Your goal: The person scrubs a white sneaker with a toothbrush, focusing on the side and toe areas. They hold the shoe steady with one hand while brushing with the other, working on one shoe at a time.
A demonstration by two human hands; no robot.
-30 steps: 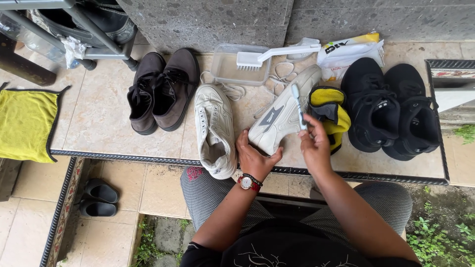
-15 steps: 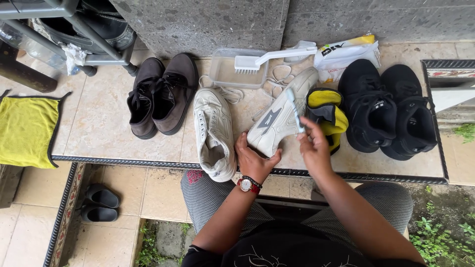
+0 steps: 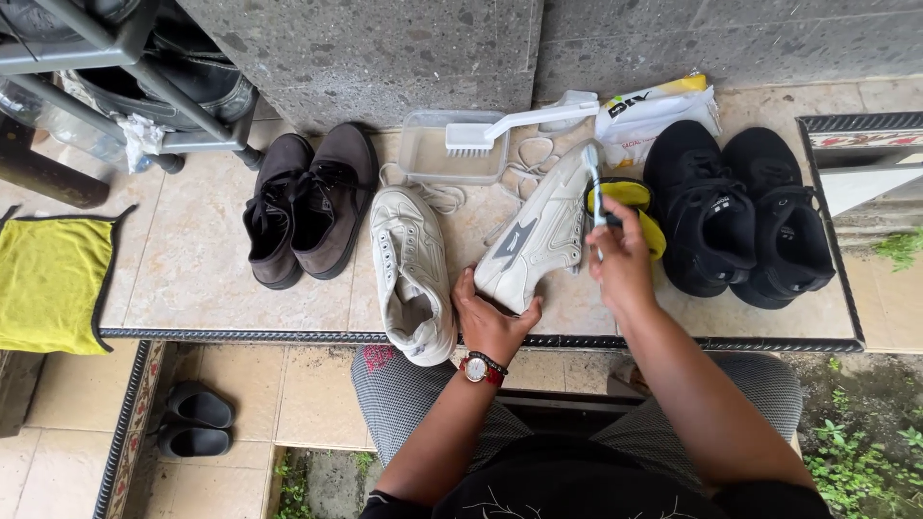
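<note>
My left hand, with a red watch on the wrist, grips the heel of a white sneaker that lies on its side on the tiled ledge. My right hand holds a small brush against the sneaker's sole edge. A second white sneaker lies upright just left of my left hand. A yellow cloth or sponge sits behind my right hand, partly hidden.
A pair of brown shoes stands at left, a pair of black sneakers at right. A clear tub with a white brush, loose laces and a pouch sit by the stone wall. A yellow towel lies far left; black sandals below.
The held sneaker has tipped a little further onto its side, and my right hand with the brush has shifted slightly up along the sole. The view moved a little.
</note>
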